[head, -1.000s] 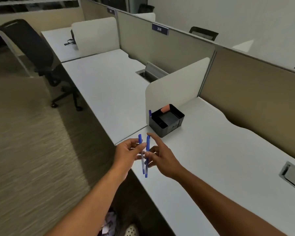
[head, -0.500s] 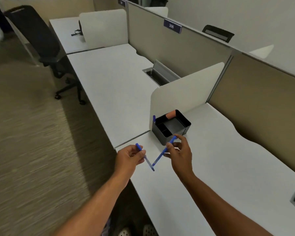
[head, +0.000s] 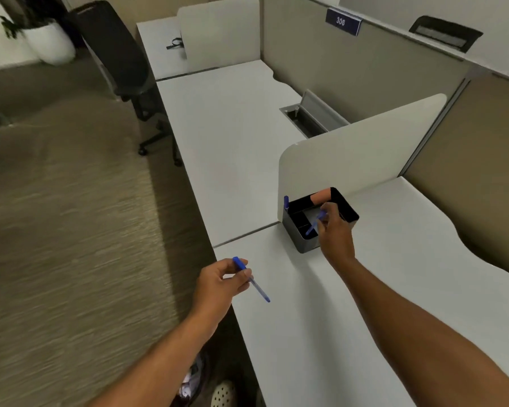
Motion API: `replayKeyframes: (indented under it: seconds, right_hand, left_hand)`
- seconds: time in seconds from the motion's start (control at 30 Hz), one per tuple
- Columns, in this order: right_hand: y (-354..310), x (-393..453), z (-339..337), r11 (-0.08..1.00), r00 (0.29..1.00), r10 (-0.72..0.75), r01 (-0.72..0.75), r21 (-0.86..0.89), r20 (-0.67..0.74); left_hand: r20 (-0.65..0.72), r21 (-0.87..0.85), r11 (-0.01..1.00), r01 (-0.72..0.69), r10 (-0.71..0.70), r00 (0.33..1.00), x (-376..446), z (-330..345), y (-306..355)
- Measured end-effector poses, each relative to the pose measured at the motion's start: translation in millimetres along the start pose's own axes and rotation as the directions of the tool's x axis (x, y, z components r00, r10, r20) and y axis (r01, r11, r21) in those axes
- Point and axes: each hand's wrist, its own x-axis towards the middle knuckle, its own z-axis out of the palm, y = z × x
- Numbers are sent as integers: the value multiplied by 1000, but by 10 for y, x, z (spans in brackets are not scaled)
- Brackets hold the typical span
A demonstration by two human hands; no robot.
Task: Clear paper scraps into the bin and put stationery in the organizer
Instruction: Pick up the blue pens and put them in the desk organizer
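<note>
Head view: two blue pens in hand, black organizer (head: 303, 245) on white desk (head: 394, 289).
Right hand (head: 334, 230), over the organizer, pinches a pen (head: 314, 224) angled tip-down into its near compartment; left hand (head: 221, 284), nearer than the organizer at the desk edge, grips the second pen (head: 252, 280). Risk: the slanted pen catches a divider or the rim and tips out onto the desk. Paper scraps lie below the desk edge.
</note>
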Motion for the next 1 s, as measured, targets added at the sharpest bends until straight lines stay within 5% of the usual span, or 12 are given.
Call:
replayKeyframes:
  seconds: [0.13, 0.27, 0.4, 0.53, 0.67, 1.0]
  right_hand:
    - [157, -24, 100, 980, 994, -45, 64, -187, 104]
    - [265, -78, 106, 981, 981, -80, 108, -160, 178]
    - [265, -276, 16, 998, 993, -2, 11, -68, 120]
    - [48, -813, 1, 981, 980, -192, 192, -10, -56]
    - [-271, -1374, 94, 948, 950, -276, 244, 204, 147]
    - [-406, -1127, -78, 914, 918, -396, 392, 102, 18]
  left_hand:
    - [-9, 9, 1000, -12, 12, 1000, 43, 50, 38]
    - [-10, 48, 999, -16, 17, 1000, 65, 151, 56]
    - [-10, 107, 993, -41, 42, 999, 65, 290, 92]
    - [6, 169, 983, -76, 76, 997, 33, 426, 115]
    - [71, 245, 961, -128, 114, 991, -22, 545, 93]
    - [123, 357, 901, -246, 216, 969, -62, 681, 191]
